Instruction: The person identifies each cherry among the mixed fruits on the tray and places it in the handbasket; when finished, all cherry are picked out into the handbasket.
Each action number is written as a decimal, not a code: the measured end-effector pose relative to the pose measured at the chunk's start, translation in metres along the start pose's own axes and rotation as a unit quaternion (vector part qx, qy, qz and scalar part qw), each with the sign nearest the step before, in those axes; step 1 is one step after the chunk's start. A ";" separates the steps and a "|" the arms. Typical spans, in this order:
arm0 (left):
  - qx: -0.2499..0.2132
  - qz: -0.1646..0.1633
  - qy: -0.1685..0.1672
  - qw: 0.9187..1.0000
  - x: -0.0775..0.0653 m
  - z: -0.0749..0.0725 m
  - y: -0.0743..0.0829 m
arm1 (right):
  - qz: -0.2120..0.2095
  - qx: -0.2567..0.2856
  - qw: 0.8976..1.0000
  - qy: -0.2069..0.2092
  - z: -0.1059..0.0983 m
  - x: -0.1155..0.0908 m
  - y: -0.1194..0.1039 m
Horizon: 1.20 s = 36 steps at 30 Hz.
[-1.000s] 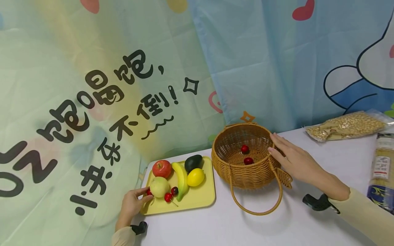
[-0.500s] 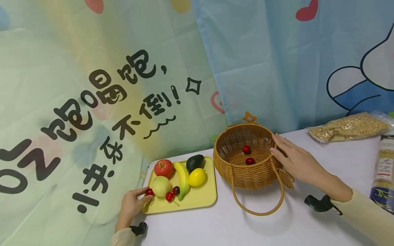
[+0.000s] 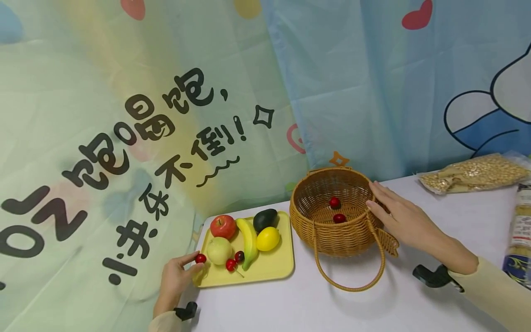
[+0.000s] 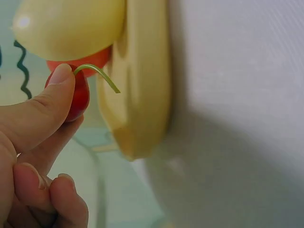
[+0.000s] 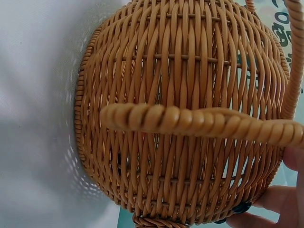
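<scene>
Shifted slightly left, away from the pale green fruit [image 3: 219, 251], a red cherry [image 3: 201, 258] is pinched between the left hand's [image 3: 176, 274] thumb and forefinger, at the left edge of the yellow tray [image 3: 265, 273], near the tabletop's [image 3: 332, 313] back left corner. It is roundish, with a curved stem [image 4: 99, 70]. Rightward from those fingers, past the tray, sits the wicker basket [image 3: 338, 242]; the right hand [image 3: 400, 216], back uppermost, rests straight fingers on its right rim.

There are five cherries [image 3: 201, 258], five larger fruits [image 3: 249, 244] and one basket [image 3: 336, 240].
</scene>
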<state>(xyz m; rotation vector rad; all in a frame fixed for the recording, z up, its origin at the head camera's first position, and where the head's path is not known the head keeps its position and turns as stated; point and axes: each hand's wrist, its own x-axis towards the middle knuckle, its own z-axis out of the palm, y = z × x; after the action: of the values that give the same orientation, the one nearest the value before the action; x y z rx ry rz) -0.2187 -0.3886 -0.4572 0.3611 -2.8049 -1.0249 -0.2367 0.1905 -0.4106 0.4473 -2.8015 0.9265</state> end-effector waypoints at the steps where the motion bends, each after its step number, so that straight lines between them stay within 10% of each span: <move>1: 0.001 0.005 0.003 1.000 -0.001 -0.002 0.002 | 0.002 0.000 1.000 0.001 0.000 0.000 0.000; 9: 0.068 0.100 0.047 0.992 -0.008 -0.012 0.018 | 0.001 0.001 1.000 0.004 0.001 0.000 0.000; 21: 0.029 0.164 0.058 0.984 -0.018 -0.013 0.064 | -0.002 0.000 1.000 0.002 0.001 0.001 0.000; 36: -0.065 0.241 -0.033 0.968 -0.022 0.007 0.159 | -0.001 -0.004 1.000 -0.003 0.000 -0.001 0.000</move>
<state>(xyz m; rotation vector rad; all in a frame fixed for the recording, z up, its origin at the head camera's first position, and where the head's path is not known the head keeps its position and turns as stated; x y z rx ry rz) -0.2271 -0.2605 -0.3604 -0.3615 -2.6519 -1.0990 -0.2353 0.1910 -0.4106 0.4530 -2.8081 0.9145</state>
